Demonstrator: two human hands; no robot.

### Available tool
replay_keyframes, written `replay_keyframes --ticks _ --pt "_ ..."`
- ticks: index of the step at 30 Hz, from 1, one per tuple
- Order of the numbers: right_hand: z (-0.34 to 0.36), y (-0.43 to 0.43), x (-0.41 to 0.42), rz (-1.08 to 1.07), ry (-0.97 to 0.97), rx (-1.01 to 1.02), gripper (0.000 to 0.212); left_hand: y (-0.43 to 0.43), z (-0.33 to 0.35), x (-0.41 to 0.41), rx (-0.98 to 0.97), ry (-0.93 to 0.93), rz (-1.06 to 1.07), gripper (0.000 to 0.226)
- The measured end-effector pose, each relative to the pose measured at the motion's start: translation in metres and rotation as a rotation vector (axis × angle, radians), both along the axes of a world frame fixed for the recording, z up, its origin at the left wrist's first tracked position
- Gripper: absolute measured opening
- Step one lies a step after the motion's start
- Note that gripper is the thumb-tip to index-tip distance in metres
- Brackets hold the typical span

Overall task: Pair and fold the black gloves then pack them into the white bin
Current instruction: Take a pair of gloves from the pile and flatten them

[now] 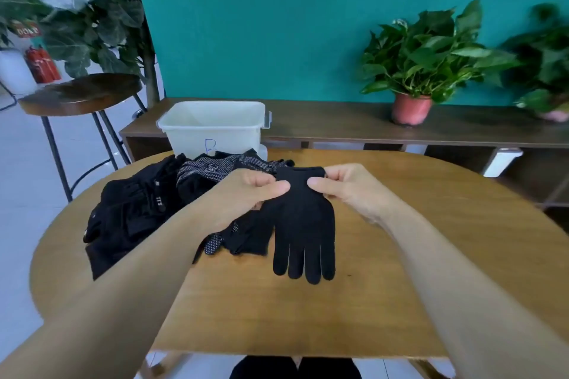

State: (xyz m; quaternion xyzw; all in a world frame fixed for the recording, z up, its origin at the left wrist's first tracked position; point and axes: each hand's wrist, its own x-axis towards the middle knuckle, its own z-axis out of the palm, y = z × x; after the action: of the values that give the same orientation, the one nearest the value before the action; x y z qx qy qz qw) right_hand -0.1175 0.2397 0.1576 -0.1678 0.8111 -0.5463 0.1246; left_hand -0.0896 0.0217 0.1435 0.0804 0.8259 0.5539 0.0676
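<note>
We see both hands meeting over the middle of the round wooden counter, each gripping the cuff end of one black glove. The left hand pinches the cuff's left corner, its thumb lying over the fabric and its fingers curled under. The right hand pinches the right corner in the same way, so the two thumbs nearly face each other across the cuff. The glove stretches from the hands toward the near edge, and its four long fingers lie side by side, pointing at us.

To the left of this glove, reaching from the counter's left side up to its far edge, we see a heap of black gloves. Some in it are plain black with a small label, and the dotted gloves near the far edge carry a pattern of fine white dots. One dotted piece shows just below the left wrist, touching the held glove's left side.

The white bin stands at the counter's far edge, just behind the heap, with a blue mark on its front wall. We cannot tell whether it rests on the counter or on the low dark shelf unit behind. A potted plant stands on that unit against the teal wall, and a stool stands off the counter's far left.
</note>
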Motion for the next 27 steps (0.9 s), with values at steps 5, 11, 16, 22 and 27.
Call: replay_keyframes --ticks 5,11,16,22,27 --pt "-0.02 0.047 0.002 -0.037 -0.082 0.094 0.023 0.039 -0.024 -0.006 0.038 -0.097 -0.098 0.031" --pt "-0.037 0.077 -0.018 -0.15 -0.031 0.105 0.02 0.09 -0.038 -0.03 -0.114 0.069 0.041 0.034" --pt "-0.027 0.102 -0.024 -0.162 0.19 0.008 0.014 0.113 -0.036 -0.045 -0.065 0.29 0.088 0.02" --pt "-0.129 0.127 0.031 -0.072 0.391 0.599 0.026 0.121 -0.129 0.004 -0.572 0.379 -0.113 0.012" --pt "-0.181 0.129 0.065 -0.086 0.552 0.674 0.026 0.121 -0.177 0.034 -0.594 0.446 -0.165 0.023"
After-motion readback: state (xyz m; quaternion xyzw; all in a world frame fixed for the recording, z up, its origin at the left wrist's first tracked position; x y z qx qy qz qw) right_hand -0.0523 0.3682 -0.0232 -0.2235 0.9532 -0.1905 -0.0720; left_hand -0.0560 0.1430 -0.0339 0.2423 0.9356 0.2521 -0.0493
